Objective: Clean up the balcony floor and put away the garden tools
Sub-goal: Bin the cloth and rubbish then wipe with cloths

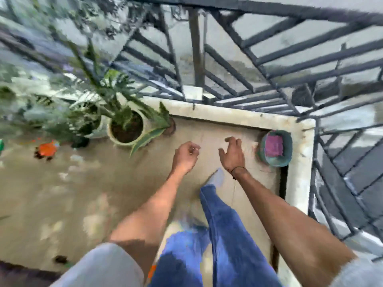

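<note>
Both hands hang out over the balcony floor point(62, 193), empty. Left hand point(186, 155): fingers curled loosely inward, nothing held as far as the blur allows. Right hand point(233, 153): fingers spread and bent, a dark cord at the wrist, holding nothing. Neither touches anything; floor shows between and beyond them.

Below the hands, a leg in blue trousers point(223, 224) steps forward, foot near the corner of the balcony.

Just right of the right hand, a teal tub point(287, 150) with a pink-purple pad or cloth inside sits in the corner against the low pale ledge point(298, 172). To the left, a pale pot point(113, 137) with dark soil and a long-leaved plant, more pots behind it. Further left on the floor, an orange item point(47, 149) with dark bits beside it: possibly a garden tool, too blurred to say. A dark clump point(60, 259) lies near the bottom edge. Dark metal railing point(290, 59) runs above the ledge.

Judgement: cleaning is hardly begun; debris and the orange item are still on the floor, well apart from the hands.

Risks: the floor looks patchy, possibly wet, so a quick step toward the corner could slip. A reach for the tub could knock it off balance against the ledge. Plant leaves jut toward the walking line and could snag, tipping the pot.
</note>
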